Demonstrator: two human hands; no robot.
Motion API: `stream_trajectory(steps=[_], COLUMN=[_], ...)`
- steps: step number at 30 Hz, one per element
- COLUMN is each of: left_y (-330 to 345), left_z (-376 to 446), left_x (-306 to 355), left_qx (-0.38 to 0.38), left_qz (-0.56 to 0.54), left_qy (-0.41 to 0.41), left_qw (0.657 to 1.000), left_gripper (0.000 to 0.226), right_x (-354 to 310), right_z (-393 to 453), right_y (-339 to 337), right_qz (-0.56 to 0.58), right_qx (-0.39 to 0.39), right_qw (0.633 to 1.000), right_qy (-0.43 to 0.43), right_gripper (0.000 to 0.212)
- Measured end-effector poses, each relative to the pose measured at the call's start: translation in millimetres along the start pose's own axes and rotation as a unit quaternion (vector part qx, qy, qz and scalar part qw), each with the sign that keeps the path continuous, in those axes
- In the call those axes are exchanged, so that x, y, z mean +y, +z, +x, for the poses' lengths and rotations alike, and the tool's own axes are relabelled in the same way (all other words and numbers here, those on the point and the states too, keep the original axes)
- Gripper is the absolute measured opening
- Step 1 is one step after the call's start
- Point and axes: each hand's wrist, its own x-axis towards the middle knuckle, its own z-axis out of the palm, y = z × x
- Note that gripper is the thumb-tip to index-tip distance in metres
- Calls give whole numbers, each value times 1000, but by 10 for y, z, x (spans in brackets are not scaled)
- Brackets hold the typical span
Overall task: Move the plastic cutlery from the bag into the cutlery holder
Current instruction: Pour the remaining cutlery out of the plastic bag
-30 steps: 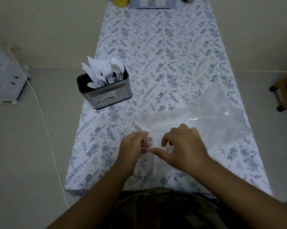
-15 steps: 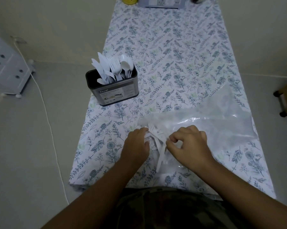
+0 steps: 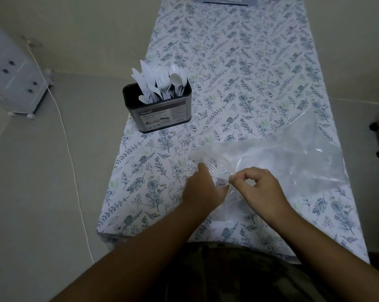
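Head view — left hand (image 3: pixel 202 188) grips fork (image 3: pixel 211 166), bag (image 3: pixel 282 158) mouth pinched

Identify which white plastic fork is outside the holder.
The fork at the bag mouth by the left hand; the others stand upright in the cutlery holder.

White plastic fork (image 3: pixel 210 166) now pokes tines-up above the left hand (image 3: pixel 202 188), only tips showing versus more cutlery half a second ago. Right hand (image 3: pixel 258 188) has lifted, pinching the clear plastic bag (image 3: pixel 293 162) edge. Camera sits closer.
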Motion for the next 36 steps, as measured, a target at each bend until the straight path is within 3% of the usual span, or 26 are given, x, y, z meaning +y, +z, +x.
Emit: stream_trajectory(steps=[4,7,13,16,19,28,33,36], left_y=[51,52,4,-30,-36,168,242,279], left_z=[71,125,138,142,203,381,303,258], left_x=[36,13,-204,-274,-198,-3,-28,32], left_qx=[5,14,36,33,-8,4,-20,-25], left_qz=[44,41,94,142,176,238,259,280], left_qy=[-8,18,224,294,303,242,271,244], left_qw=[999,999,969,945,936,940,927,928], left_gripper=[71,66,42,65,79,41,46,39], right_x=[0,8,-15,-59,-79,-70,-55,-66], right_z=[-2,2,-2,-1,5,16,22,15], right_y=[0,-8,-55,-73,-85,-103,-119,-131], right_qz=[31,35,54,59,52,52,48,60], right_qx=[2,0,-14,-16,-16,-2,13,17], right_qw=[1000,999,998,998,998,999,999,998], right_qy=[-2,2,15,11,10,14,13,28], right_gripper=[21,21,20,22,19,18,18,18])
